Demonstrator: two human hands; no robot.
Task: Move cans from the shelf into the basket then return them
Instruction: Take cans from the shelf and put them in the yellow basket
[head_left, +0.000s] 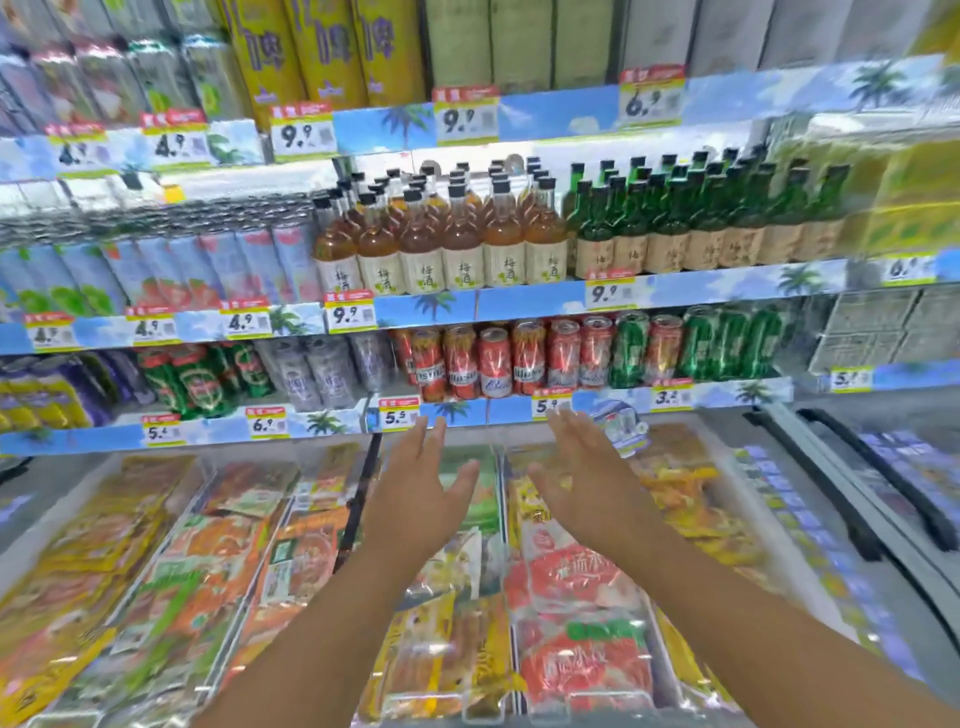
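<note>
I see a store aisle: a shelf (467, 410) with price tags above a glass-topped freezer (810, 519) full of packets (576, 587). Red cans (493, 361) stand in a row on the shelf, green cans (727, 343) beside them. Left hand (415, 493) and right hand (592, 483) reach toward the red cans, fingers straight, both grips apart, holding nothing.

You have one wide head view, looking forward and slightly down from close in front of the shelf (467, 410), over the freezer (524, 519). Your left hand (421, 488) and right hand (587, 483) reach forward at centre.
</note>
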